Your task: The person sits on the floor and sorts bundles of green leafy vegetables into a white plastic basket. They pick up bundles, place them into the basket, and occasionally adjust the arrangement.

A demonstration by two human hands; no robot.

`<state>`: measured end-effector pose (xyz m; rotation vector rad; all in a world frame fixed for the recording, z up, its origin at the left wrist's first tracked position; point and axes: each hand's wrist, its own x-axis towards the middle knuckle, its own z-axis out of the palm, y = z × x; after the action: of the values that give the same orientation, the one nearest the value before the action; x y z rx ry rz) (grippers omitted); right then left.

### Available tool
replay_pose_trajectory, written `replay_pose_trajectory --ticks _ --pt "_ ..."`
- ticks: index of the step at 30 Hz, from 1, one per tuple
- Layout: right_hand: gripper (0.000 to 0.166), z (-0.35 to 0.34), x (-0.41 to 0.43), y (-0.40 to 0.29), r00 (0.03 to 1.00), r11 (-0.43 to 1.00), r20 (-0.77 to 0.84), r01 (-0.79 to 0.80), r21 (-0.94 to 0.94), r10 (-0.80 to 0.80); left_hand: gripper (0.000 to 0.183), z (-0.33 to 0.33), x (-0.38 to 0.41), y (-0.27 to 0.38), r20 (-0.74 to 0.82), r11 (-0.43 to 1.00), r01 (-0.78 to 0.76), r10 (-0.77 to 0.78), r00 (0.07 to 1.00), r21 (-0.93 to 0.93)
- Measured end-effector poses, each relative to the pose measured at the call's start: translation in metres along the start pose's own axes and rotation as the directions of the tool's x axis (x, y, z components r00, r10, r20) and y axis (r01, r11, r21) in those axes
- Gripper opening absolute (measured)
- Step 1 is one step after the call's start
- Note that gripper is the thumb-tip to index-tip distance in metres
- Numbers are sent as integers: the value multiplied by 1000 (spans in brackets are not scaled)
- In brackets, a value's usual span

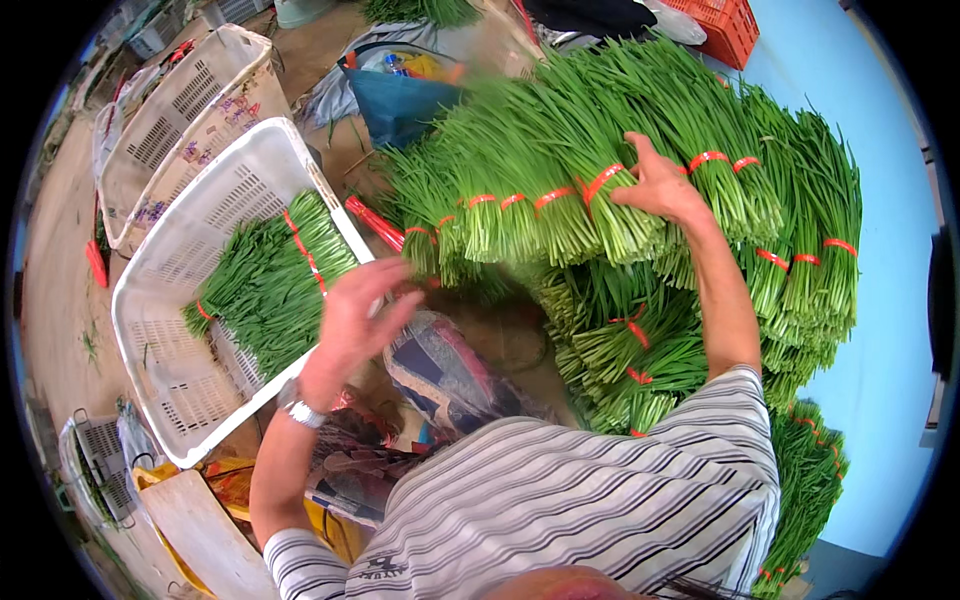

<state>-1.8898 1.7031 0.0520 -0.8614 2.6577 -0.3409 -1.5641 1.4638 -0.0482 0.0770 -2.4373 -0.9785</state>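
Observation:
Bundles of long green leafy stalks, likely garlic chives (555,217), each bound with red tape, are piled in layers at the right. My right hand (660,184) rests with spread fingers on one taped bundle (619,202) on top of the pile; whether it grips it I cannot tell. My left hand (367,315), blurred and with its fingers apart, is over the near rim of a white plastic crate (247,412) and holds nothing. Inside that crate several taped bundles (277,277) lie side by side, with their pale stems towards the upper right.
Another slatted crate (217,135) stands behind the white one. A blue bag (401,101) with a bottle is beyond the pile. Red strips (375,223) lie between crate and pile. An orange crate (716,30) sits at the top right, by the light-blue surface (885,300).

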Motion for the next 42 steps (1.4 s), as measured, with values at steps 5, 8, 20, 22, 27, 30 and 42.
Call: replay_pose_trajectory --ticks 5,8,20,22,27,30,42 --pt "90 -21 -28 4 996 932 74 -67 357 43 75 67 80 52 52 961 -253 248 967 115" --pt "83 -23 -63 -21 983 815 181 -111 569 8 77 96 101 65 102 877 -424 412 905 227" --pt "37 4 -89 -80 863 476 5 274 836 -505 63 7 41 54 -317 711 -43 -259 912 -702" --pt "34 20 -79 -84 866 455 -123 369 810 -484 77 -24 12 46 -398 503 -217 -287 871 -837" --pt "26 58 -70 -115 849 350 -185 390 852 -495 90 -82 -43 10 -708 45 -708 -89 700 -705" --pt "25 75 -74 -138 807 268 -203 405 874 -555 95 -92 -76 -2 -757 -100 -765 -108 644 -636" --pt "18 88 -104 -185 675 153 -209 435 887 -708 100 -91 -133 9 -807 -110 -843 -248 536 -526"
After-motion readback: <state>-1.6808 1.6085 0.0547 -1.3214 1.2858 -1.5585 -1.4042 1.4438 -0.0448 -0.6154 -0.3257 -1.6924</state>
